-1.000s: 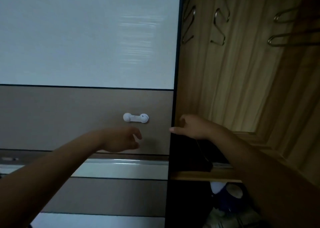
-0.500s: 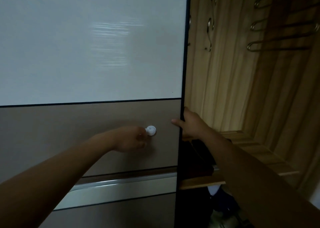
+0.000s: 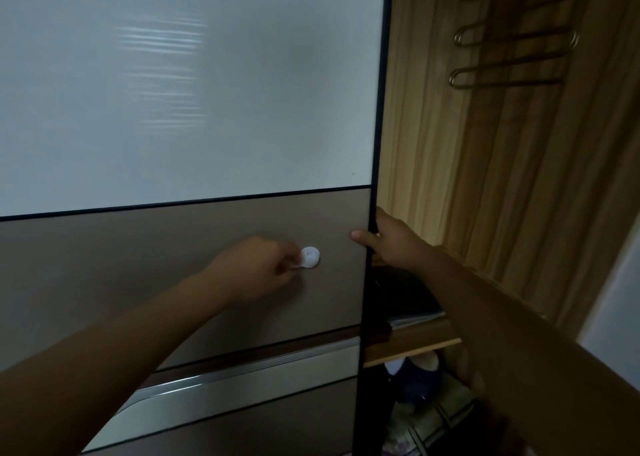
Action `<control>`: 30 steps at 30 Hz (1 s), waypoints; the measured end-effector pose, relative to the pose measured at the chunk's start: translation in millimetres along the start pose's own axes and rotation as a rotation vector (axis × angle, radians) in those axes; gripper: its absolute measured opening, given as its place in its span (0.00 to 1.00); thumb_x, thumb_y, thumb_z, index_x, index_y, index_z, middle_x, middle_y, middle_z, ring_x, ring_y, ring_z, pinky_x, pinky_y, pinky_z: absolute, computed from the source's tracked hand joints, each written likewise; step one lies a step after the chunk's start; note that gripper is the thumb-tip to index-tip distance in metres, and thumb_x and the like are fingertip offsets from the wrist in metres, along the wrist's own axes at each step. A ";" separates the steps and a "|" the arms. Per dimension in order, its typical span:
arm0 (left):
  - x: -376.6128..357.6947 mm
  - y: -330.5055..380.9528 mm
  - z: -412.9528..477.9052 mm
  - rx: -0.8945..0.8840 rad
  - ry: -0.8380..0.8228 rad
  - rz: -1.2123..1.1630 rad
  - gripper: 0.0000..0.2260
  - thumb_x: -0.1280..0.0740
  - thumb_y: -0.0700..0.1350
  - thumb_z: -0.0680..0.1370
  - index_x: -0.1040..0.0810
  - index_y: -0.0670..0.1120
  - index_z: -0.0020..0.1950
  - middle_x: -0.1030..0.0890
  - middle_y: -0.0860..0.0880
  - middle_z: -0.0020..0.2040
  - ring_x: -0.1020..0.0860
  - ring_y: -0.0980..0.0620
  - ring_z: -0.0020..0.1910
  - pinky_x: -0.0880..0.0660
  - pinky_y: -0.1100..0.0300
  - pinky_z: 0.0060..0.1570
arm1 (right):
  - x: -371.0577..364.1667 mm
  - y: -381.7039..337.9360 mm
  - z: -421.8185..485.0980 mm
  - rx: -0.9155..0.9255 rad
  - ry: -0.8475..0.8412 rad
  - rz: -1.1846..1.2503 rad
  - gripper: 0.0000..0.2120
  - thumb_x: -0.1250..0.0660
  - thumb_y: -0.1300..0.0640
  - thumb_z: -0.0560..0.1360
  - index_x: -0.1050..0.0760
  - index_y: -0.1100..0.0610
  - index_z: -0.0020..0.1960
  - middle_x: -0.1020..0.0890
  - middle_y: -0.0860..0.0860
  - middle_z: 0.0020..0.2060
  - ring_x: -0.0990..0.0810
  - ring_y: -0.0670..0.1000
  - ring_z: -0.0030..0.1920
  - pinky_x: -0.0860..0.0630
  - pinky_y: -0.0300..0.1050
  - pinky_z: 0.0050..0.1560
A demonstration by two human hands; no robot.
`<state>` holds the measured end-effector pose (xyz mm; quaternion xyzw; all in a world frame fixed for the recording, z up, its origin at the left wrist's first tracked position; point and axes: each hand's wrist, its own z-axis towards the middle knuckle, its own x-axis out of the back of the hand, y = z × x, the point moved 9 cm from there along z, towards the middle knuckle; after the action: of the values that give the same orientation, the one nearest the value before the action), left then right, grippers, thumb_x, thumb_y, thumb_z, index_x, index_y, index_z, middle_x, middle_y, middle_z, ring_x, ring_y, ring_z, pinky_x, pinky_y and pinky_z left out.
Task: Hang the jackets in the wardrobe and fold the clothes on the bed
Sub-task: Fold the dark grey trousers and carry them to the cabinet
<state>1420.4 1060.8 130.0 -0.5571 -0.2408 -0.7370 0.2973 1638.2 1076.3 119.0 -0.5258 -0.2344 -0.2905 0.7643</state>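
Head | left hand (image 3: 256, 268) grip holding white latch (image 3: 309, 257) | right hand (image 3: 391, 244) grip on door (image 3: 173, 109) edge, fingers hidden

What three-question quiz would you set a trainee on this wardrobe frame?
1. True or false: the left hand grips the white plastic handle on the sliding wardrobe door.
2. The right hand holds: A a jacket; B the dark door edge; C a folded shirt.
3. What hangs at the top right inside the wardrobe?

Key: 1 true, its fingers curl round the handle. 2 B, thumb on the front face, the other fingers hidden behind the edge. 3 metal hangers.
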 end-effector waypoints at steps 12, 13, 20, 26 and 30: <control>-20.8 106.8 64.2 -0.597 0.508 0.602 0.13 0.39 0.41 0.82 0.23 0.48 0.66 0.24 0.42 0.66 0.26 0.39 0.66 0.31 0.46 0.62 | 108.3 98.8 -11.5 -0.049 0.015 -0.072 0.31 0.37 0.44 0.81 0.40 0.54 0.80 0.28 0.47 0.70 0.29 0.46 0.67 0.33 0.39 0.64; -24.4 113.5 71.5 -0.613 0.520 0.607 0.14 0.41 0.40 0.84 0.23 0.48 0.67 0.24 0.42 0.68 0.27 0.39 0.69 0.32 0.45 0.65 | 118.1 107.5 -12.9 -0.054 0.017 -0.077 0.31 0.37 0.45 0.81 0.40 0.54 0.80 0.28 0.46 0.69 0.29 0.46 0.67 0.34 0.39 0.64; -57.1 174.2 146.2 -0.686 0.501 0.652 0.20 0.37 0.43 0.83 0.30 0.46 0.75 0.32 0.40 0.76 0.38 0.38 0.78 0.43 0.38 0.76 | 184.2 186.5 -24.6 -0.193 0.058 -0.039 0.42 0.40 0.30 0.72 0.36 0.54 0.78 0.25 0.50 0.70 0.25 0.51 0.68 0.29 0.48 0.69; -74.7 235.5 199.2 -0.724 0.557 0.676 0.20 0.39 0.44 0.84 0.32 0.44 0.76 0.32 0.40 0.76 0.37 0.37 0.77 0.45 0.39 0.77 | 217.8 249.1 -48.1 -0.366 0.135 -0.015 0.51 0.31 0.29 0.71 0.47 0.58 0.80 0.30 0.48 0.71 0.27 0.52 0.69 0.28 0.51 0.70; -85.1 268.9 230.7 -0.735 0.556 0.692 0.19 0.45 0.43 0.85 0.31 0.43 0.76 0.31 0.40 0.76 0.37 0.37 0.77 0.46 0.40 0.77 | 238.6 286.5 -64.0 -0.462 0.227 -0.156 0.50 0.26 0.42 0.74 0.53 0.62 0.80 0.31 0.59 0.73 0.26 0.57 0.68 0.27 0.55 0.68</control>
<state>1784.1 1043.4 115.0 -0.4555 0.3144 -0.7510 0.3601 2011.6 1048.8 64.6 -0.6306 -0.1144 -0.4513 0.6210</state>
